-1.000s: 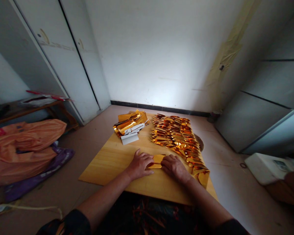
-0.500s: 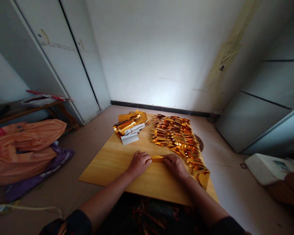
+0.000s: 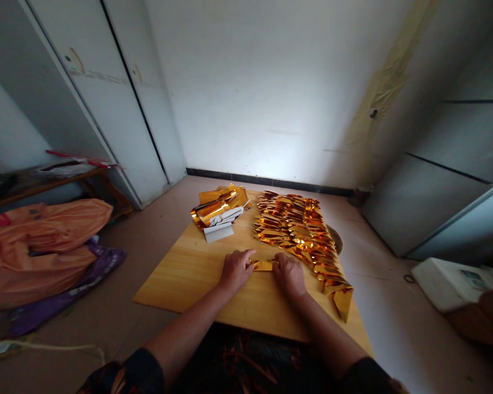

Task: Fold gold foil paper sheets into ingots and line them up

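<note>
A narrow folded strip of gold foil paper [image 3: 263, 265] spans the gap between my two hands, just above the wooden board. My left hand [image 3: 235, 269] pinches its left end, and my right hand [image 3: 288, 273] grips the right end with curled fingers. Right of my right hand, rows of folded gold foil pieces [image 3: 290, 221] lie overlapping along the board's right side. Towards the back left sits a loose pile of gold foil sheets [image 3: 225, 202], with white paper backs [image 3: 218, 232] showing at its front.
The wooden board [image 3: 181, 279] stands low in front of me. An orange bag [image 3: 53, 230] and a purple bag [image 3: 69, 290] lie on the floor at left, near a pale cable [image 3: 61, 346]. A white box [image 3: 447, 282] is at right. Grey cabinets flank the white wall.
Both hands have shifted slightly, and the fingers have turned on the strip's ends. The strip now looks broader in the middle. The foil rows and the pile look the same.
</note>
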A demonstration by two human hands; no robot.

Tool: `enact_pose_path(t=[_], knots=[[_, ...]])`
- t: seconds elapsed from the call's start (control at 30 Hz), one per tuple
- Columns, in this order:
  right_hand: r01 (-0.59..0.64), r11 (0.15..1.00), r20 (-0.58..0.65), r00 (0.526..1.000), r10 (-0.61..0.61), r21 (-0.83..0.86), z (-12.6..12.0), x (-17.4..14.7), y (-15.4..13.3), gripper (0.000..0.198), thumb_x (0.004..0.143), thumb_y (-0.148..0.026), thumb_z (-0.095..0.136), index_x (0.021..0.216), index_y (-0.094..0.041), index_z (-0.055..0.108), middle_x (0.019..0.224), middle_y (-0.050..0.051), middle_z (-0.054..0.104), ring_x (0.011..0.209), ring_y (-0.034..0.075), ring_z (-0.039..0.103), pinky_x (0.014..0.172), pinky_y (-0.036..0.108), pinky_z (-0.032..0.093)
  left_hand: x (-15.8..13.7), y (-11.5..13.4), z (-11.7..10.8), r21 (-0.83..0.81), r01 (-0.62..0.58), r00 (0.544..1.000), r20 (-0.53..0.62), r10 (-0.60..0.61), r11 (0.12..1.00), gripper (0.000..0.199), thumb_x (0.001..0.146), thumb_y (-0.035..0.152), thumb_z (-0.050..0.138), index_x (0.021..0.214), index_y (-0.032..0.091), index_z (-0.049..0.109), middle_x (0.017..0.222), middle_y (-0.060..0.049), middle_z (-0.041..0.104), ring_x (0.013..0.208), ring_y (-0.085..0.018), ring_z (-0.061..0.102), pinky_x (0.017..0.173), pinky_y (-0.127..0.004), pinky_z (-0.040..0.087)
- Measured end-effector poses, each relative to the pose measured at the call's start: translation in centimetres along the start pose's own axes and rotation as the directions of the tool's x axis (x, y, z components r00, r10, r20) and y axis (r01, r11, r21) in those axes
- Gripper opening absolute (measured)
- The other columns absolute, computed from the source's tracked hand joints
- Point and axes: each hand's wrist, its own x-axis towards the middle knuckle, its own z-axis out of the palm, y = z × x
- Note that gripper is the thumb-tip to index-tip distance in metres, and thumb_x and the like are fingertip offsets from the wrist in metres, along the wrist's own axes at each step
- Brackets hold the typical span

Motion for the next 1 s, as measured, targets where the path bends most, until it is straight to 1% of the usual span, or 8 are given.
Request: enact_pose_path(t=[0.27, 0.33, 0.47, 0.53, 0.63, 0.77, 0.83, 1.0], knots=[[0.018, 0.997, -0.027, 0.999, -0.020, -0.079, 0.5, -0.2, -0.3, 0.015, 0.089, -0.021, 0.047, 0.098, -0.019, 0.060, 0.088, 0.004, 0.067, 0.088, 0.018, 0.058, 0.075, 0.027, 0.032, 0.0, 0.5, -0.2, 0.109, -0.034, 0.998, 0.047, 0.029, 0.993, 0.041, 0.079, 0.013, 0.061, 0.118, 0.027, 0.060, 0.087, -0.002, 0.069, 0.089, -0.019, 0.057, 0.079, -0.033, 0.035], [0.026, 0.995, -0.033, 0.999, -0.029, -0.094, 0.3, -0.3, -0.4, 0.014, 0.088, -0.020, 0.048, 0.096, -0.019, 0.060, 0.089, 0.005, 0.066, 0.088, 0.019, 0.058, 0.074, 0.028, 0.032, -0.1, 0.4, -0.2, 0.124, -0.059, 0.997, 0.050, 0.053, 0.991, 0.034, 0.080, 0.014, 0.061, 0.111, 0.028, 0.064, 0.089, -0.003, 0.068, 0.092, -0.020, 0.055, 0.080, -0.033, 0.034], [0.049, 0.994, -0.075, 0.996, -0.056, -0.093, 0.0, -0.5, -0.3, 0.014, 0.089, -0.021, 0.047, 0.093, -0.019, 0.060, 0.092, 0.005, 0.063, 0.087, 0.018, 0.056, 0.073, 0.027, 0.032, -0.5, 0.4, -0.5, 0.140, -0.117, 0.993, 0.030, 0.114, 0.983, 0.014, 0.083, 0.021, 0.060, 0.086, 0.028, 0.072, 0.089, -0.005, 0.063, 0.095, -0.022, 0.051, 0.080, -0.036, 0.033], [0.095, 0.993, -0.075, 0.992, -0.101, -0.076, 0.0, -0.4, -0.2, 0.015, 0.089, -0.020, 0.046, 0.088, -0.020, 0.061, 0.090, 0.005, 0.062, 0.085, 0.017, 0.056, 0.072, 0.026, 0.032, -0.5, 0.6, -0.6, 0.153, -0.152, 0.988, 0.020, 0.150, 0.977, 0.015, 0.085, 0.023, 0.058, 0.079, 0.026, 0.071, 0.090, -0.005, 0.062, 0.096, -0.022, 0.050, 0.080, -0.037, 0.033], [0.132, 0.991, -0.033, 0.991, -0.133, -0.023, -0.2, -0.2, -0.2, 0.020, 0.090, -0.018, 0.044, 0.082, -0.019, 0.063, 0.085, 0.004, 0.062, 0.079, 0.014, 0.055, 0.068, 0.025, 0.032, -0.3, 0.8, -0.5, 0.183, -0.221, 0.974, 0.087, 0.208, 0.958, 0.018, 0.087, 0.020, 0.054, 0.079, 0.022, 0.069, 0.088, -0.006, 0.061, 0.091, -0.021, 0.051, 0.078, -0.035, 0.035], [0.028, 0.999, 0.016, 0.999, -0.029, 0.043, -0.6, -0.1, -0.9, 0.015, 0.086, -0.021, 0.050, 0.082, -0.021, 0.065, 0.088, 0.003, 0.063, 0.083, 0.015, 0.056, 0.067, 0.025, 0.032, -0.1, 0.7, 0.2, 0.195, -0.237, 0.966, 0.151, 0.209, 0.952, 0.019, 0.086, 0.012, 0.050, 0.081, 0.018, 0.067, 0.085, -0.007, 0.061, 0.083, -0.019, 0.053, 0.073, -0.032, 0.038], [-0.022, 0.999, 0.013, 1.000, 0.021, 0.042, -0.6, -0.2, -1.4, 0.010, 0.082, -0.029, 0.057, 0.081, -0.021, 0.064, 0.090, 0.004, 0.062, 0.088, 0.018, 0.056, 0.069, 0.027, 0.032, -0.1, 0.5, 0.4, 0.185, -0.231, 0.969, 0.131, 0.209, 0.955, 0.019, 0.085, 0.011, 0.050, 0.080, 0.018, 0.066, 0.085, -0.006, 0.061, 0.083, -0.019, 0.054, 0.072, -0.031, 0.038], [-0.080, 0.997, -0.052, 0.995, 0.081, 0.015, 0.1, -0.6, -2.4, 0.022, 0.076, -0.042, 0.064, 0.083, -0.020, 0.061, 0.092, 0.005, 0.060, 0.093, 0.023, 0.053, 0.075, 0.031, 0.034, -0.3, 0.4, 0.4, 0.152, -0.206, 0.978, 0.076, 0.197, 0.967, 0.010, 0.083, 0.017, 0.056, 0.080, 0.019, 0.065, 0.086, -0.005, 0.061, 0.085, -0.019, 0.055, 0.074, -0.031, 0.038]])
